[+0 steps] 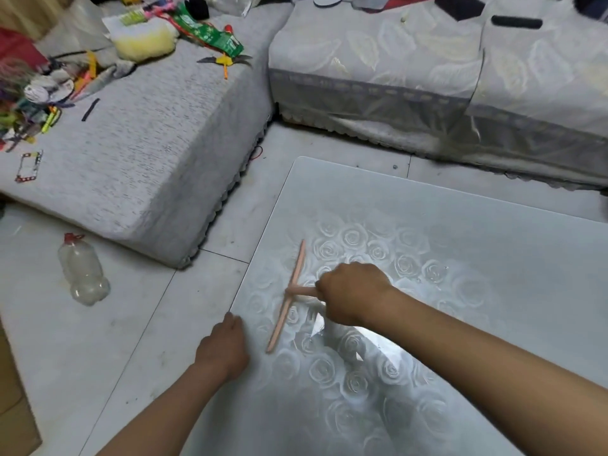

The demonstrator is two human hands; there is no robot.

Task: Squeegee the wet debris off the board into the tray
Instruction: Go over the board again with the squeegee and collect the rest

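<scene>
- Plainly, the right hand (352, 292) is closed in a fist round the short handle of the squeegee (289, 296), knuckles up. The handle points toward 9 o'clock from the hand.
- The squeegee's long pink blade crosses the end of that handle, running from about 12 o'clock down to 7 o'clock. It lies on the board (460, 258), near the board's left edge.
- The left hand (223, 348) sits at 7 o'clock from the right hand, just beside the blade's near end, with its fingertips touching the board's left edge. Its back faces the camera, so I cannot tell how far the fingers curl or whether it holds anything.
- The board is a glossy pane with a rose pattern. It shows sheen and reflections, but no distinct debris can be made out on either side of the blade.
- No tray is visible; if one sits below the left edge, it is hidden.
- With the blade this near the edge, the stroke looks close to its end, and only a narrow strip remains to push over the side. Whether the wide area toward 3 o'clock needs further passes cannot be judged.
- Farther out, a plastic bottle (84, 271) lies on the floor at 9 o'clock, and a covered sofa (131, 153) stands at 11 o'clock.
</scene>
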